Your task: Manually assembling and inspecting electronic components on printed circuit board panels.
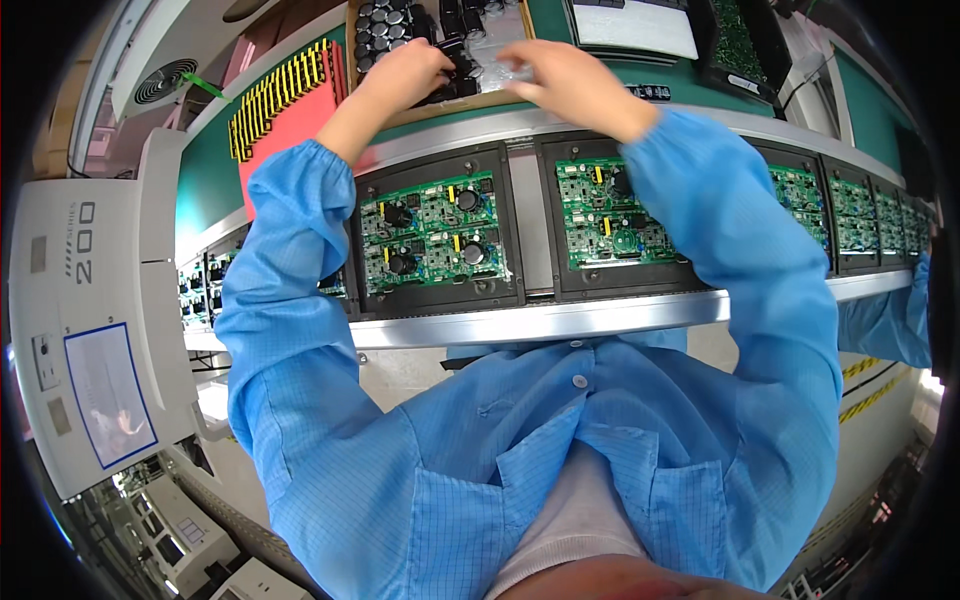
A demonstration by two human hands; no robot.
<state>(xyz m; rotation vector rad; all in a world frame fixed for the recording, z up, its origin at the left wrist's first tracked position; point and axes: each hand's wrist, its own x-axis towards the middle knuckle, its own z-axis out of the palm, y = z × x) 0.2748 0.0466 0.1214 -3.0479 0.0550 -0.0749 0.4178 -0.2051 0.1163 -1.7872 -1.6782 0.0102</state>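
A shallow cardboard box [400,127] at the far middle holds many black cylindrical capacitors [385,28] and a clear plastic sheet [495,40]. My left hand [402,75] reaches into it, fingers curled and closed at a black capacitor [455,50]; the fingertips are partly hidden. Over the box's right side, my right hand [565,82] is open, thumb and fingers apart with nothing between them. Nearer me, green circuit boards sit in black carrier frames. One board [430,232] lies below my left hand; another board [610,215] is partly covered by my right sleeve.
Metal rails [540,325] edge the row of carriers. Yellow-and-black parts [280,95] stand in rows on a red sheet [290,135] at left. At the far right are a white panel [640,30] and a black bin [740,50]. A white machine [100,300] stands left.
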